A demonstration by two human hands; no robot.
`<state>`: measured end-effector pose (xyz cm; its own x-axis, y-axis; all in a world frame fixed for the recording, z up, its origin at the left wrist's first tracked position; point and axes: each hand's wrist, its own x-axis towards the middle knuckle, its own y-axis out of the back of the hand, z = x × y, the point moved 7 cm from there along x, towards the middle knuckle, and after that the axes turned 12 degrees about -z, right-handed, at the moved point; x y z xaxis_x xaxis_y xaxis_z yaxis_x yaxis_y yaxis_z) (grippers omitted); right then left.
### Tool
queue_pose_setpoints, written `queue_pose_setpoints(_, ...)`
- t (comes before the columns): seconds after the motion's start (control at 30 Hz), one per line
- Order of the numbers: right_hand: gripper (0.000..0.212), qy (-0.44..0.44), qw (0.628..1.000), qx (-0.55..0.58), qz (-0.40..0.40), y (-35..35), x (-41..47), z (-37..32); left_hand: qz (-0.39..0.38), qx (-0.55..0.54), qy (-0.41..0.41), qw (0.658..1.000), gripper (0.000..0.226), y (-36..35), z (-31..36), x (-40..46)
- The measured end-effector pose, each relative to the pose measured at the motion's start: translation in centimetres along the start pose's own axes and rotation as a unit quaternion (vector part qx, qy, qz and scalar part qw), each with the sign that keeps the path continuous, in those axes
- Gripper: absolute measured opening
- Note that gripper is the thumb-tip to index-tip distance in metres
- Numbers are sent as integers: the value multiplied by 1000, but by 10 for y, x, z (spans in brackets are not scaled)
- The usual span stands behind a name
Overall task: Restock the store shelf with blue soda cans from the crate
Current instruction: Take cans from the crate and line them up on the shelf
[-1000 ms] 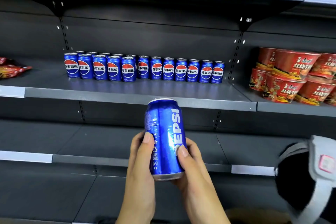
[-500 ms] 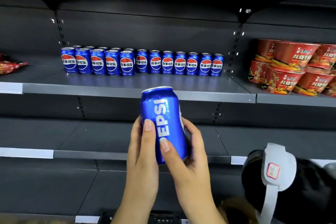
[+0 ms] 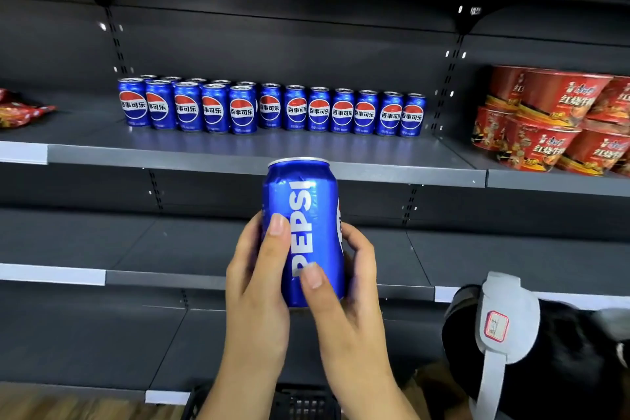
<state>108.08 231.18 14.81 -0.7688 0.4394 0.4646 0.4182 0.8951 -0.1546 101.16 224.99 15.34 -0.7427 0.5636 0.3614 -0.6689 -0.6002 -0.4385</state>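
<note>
Dark shelf point(image 3: 238, 160) at mid-frame awaits; your left hand point(image 3: 259, 280) and right hand point(image 3: 344, 286) clasp the can point(image 3: 303, 215), which could topple the row point(image 3: 272, 109) if pushed in carelessly.

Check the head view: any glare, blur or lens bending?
Head view: shelf edge bows from wide-angle bending; soft glare streaks on the held can; blue reflections on the shelf below the can row; noodle bowls and a headset at right look soft.

Held can point(image 3: 303, 232): glossy blue metal, creased sheen.
Shelved cans point(image 3: 272, 109): shiny metal.
Shelf point(image 3: 238, 153): matt grey metal, smooth.
Noodle bowls point(image 3: 552, 119), 3 o'clock: glossy red wrap.
</note>
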Motion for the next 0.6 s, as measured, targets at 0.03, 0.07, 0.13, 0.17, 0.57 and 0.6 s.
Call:
queue_pose_setpoints(0.03,77,-3,1000,2,-3,-1,0,-1,4,-5,7,1000,51,1,0,0)
queue_pose_setpoints(0.07,80,-6,1000,5,-4,0,1,-2,8,-7,17,1000,58,3,-1,1)
queue_pose_setpoints(0.13,80,-6,1000,15,1,1,1,-3,16,-13,34,999,65,4,0,1)
queue_pose_setpoints(0.17,78,-2,1000,19,3,1,1,-4,19,-18,36,999,65,4,1,1)
queue_pose_setpoints(0.57,56,52,998,-13,19,-4,0,-9,-31,46,19,998,56,-8,15,4)
queue_pose_setpoints(0.6,61,51,998,-38,17,-6,0,-9,-45,40,14,998,49,-10,16,4)
